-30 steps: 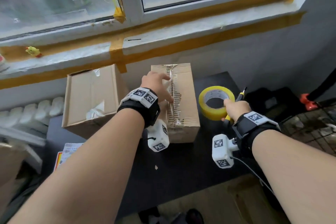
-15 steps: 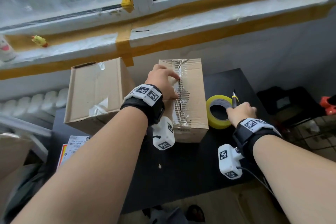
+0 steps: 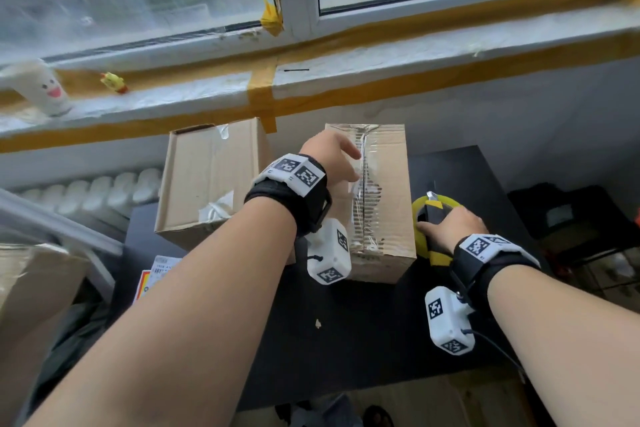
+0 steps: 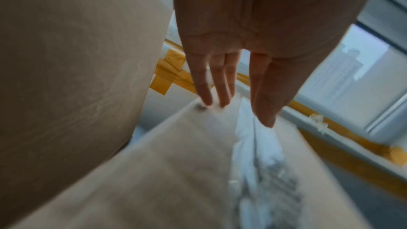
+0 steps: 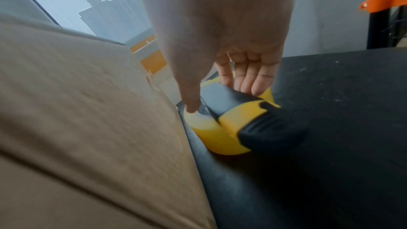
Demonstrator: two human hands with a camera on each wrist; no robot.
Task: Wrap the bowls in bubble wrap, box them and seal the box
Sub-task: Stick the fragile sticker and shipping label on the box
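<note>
A cardboard box [image 3: 384,204], closed and with clear tape along its top seam, stands on the black table [image 3: 363,340]. My left hand [image 3: 332,163] lies flat on its top, fingers [image 4: 222,93] straight, next to the tape strip. Right of the box lies a yellow tape roll [image 3: 420,239]. A black-and-yellow utility knife [image 5: 249,116] rests across that roll [image 5: 211,135]. My right hand [image 5: 222,98] is over it, thumb on one side of the knife and fingers on the other, holding it. No bowls or bubble wrap show.
A second cardboard box [image 3: 211,180] with torn tape stands left of the first, almost touching it. Printed labels [image 3: 154,274] lie at the table's left edge. A radiator [image 3: 86,187] and taped windowsill are behind; a dark rack [image 3: 571,218] stands right.
My right hand has come down and left onto the tape roll, and the knife it held upright now lies across the roll. My left hand stays on the box top.
</note>
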